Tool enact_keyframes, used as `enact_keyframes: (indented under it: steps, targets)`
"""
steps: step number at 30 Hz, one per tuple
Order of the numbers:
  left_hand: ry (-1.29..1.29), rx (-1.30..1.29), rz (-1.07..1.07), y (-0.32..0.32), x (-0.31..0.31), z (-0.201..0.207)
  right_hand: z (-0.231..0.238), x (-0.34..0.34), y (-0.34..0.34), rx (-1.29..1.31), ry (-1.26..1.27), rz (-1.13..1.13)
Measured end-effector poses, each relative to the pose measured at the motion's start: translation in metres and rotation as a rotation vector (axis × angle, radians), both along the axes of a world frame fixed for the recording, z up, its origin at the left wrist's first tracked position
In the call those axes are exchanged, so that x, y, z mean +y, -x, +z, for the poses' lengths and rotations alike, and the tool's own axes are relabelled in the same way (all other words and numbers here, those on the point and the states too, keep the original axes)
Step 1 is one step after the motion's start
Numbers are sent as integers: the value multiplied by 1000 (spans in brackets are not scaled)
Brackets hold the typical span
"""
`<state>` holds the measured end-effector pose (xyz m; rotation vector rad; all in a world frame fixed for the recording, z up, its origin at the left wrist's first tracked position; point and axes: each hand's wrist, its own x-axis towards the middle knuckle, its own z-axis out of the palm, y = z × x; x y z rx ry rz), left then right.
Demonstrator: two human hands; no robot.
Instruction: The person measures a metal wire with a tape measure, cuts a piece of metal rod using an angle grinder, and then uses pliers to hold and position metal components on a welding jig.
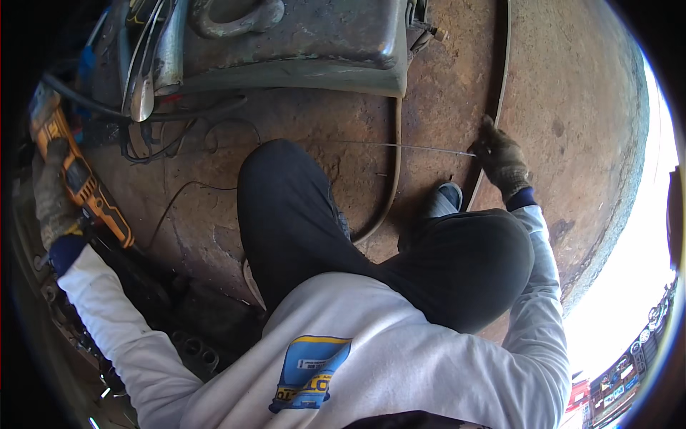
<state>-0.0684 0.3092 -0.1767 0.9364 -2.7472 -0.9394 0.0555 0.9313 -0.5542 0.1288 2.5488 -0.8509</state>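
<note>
White shirt (421,322) foremost, I'm apparently positioning thin wire (429,149).
My left hand (50,189) grips a power tool (87,187); my right hand (502,159) pinches wire, probably needing steady alignment.

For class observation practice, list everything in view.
Power tool: one, yellow, far left
Box: one, grey, top
Loop: one, grey, atop box
Metal tools: several, silver, upper left
Cables: several, dark, left
Hose: one, brown, below box
Rod: one, grey, centre right
Strip: one, grey, upper right
Surface: one, brown, underneath
Clutter: uncountable, dark, lower left
Shoe: one, dark, centre right
Trousers: one, black, centre
Shirt: one, white, bottom
Left hand: one, brown glove, on power tool
Right hand: one, brown glove, at rod
</note>
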Motion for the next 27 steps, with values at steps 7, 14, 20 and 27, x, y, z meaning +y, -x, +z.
enact_keyframes:
  steps: [7, 14, 20, 27]
  targets:
    - [62, 334, 8, -170, -20, -50, -29, 1, -22, -216, -307, 353]
    - [511, 71, -663, -209, 21, -53, -93, 20, -19, -212, -356, 309]
    - [992, -4, -1249, -147, 127, -54, -85, 44, -15, -122, -343, 266]
    - [966, -106, -1613, -104, 206, -58, -97, 125, -24, -185, -229, -44]
